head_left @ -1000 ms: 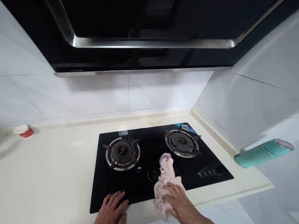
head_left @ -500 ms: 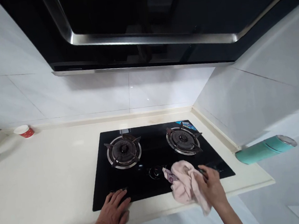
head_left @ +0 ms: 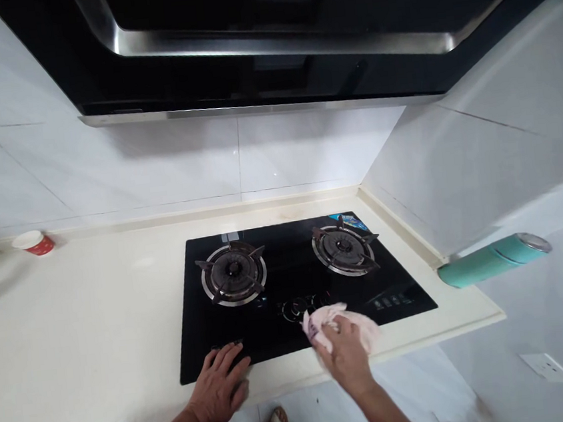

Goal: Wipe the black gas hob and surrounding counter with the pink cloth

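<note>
A black glass gas cooktop (head_left: 278,272) with two burners is set into the counter. My right hand (head_left: 347,355) presses a pink cloth (head_left: 367,326) against the cooktop's front edge, just right of the control knobs (head_left: 296,308). The cloth is bunched under the fingers and spreads to the right; its far corner shows purple print. My left hand (head_left: 219,382) lies with fingers stretched out over the front left edge of the cooktop, holding nothing. The left burner (head_left: 233,270) and right burner (head_left: 344,248) carry dark pan supports.
A black range hood (head_left: 267,71) hangs low over the cooktop. On the right a green cylindrical flask (head_left: 492,260) stands on the counter (head_left: 97,324) near the wall. A red and white paper cup (head_left: 38,244) is at the far left. A wall socket (head_left: 548,367) sits lower right.
My right hand has moved left with the cloth, toward the knobs, uncovering markings on the cooktop's right front. My left hand stays at the front left edge. The view has shifted slightly.
</note>
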`<state>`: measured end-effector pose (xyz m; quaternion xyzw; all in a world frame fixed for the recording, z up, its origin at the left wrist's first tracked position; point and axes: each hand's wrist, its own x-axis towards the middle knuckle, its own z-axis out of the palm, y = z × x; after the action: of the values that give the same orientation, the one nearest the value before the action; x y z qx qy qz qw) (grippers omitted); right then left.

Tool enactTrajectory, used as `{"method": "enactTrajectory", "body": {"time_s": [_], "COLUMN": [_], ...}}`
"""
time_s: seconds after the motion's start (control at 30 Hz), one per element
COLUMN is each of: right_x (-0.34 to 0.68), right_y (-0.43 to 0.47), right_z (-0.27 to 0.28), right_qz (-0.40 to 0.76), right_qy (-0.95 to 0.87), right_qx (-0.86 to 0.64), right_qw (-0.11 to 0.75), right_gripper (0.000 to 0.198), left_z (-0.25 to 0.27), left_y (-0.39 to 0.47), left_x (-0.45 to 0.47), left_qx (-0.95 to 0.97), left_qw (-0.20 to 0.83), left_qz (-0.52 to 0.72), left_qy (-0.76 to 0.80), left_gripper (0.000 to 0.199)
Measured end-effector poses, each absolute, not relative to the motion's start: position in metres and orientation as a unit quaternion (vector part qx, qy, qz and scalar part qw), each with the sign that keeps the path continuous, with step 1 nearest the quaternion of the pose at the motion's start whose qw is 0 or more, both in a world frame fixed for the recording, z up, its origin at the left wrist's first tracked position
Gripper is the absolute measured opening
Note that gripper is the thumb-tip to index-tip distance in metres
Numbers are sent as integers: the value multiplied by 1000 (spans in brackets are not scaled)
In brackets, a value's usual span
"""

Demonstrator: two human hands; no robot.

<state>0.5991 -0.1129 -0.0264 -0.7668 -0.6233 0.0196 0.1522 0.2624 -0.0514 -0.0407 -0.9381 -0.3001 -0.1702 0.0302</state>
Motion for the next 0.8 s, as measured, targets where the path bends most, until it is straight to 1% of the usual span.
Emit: {"method": "enactTrajectory", "body": {"time_s": [0.13,0.23,0.47,0.57,0.63,0.77,0.8], "right_x": [518,489,503,508,514,529,532], "right_y": [-110,-90,-18,-2,-1,-1,3], "right_z": [-16,-5,18,20,23,31,34], "right_qz": [122,161,139,145,150,144,144], "right_qy": [-703,-739,-808,-837,-838,-809,-802], "right_qx": [-683,-637,-564,-522,-521,-569,-580], "right_qw": [154,147,100,75,58,21,8], "right_gripper": [27,25,31,35,41,64,64], "left_z": [-39,-37,-37,-39,-39,-39,-39], "left_y": [-51,-51,-49,-48,-47,-48,-48], "left_x": [264,265,262,261,260,259,259], "left_qx": [-936,-932,-936,-941,-941,-942,-942], "left_qw": [12,10,44,54,59,58,57], "left_qz": [-171,-189,-179,-167,-166,-163,-161], "left_qy": [-306,-310,-299,-290,-288,-287,-288], "left_gripper": [43,41,44,45,46,47,47]}}
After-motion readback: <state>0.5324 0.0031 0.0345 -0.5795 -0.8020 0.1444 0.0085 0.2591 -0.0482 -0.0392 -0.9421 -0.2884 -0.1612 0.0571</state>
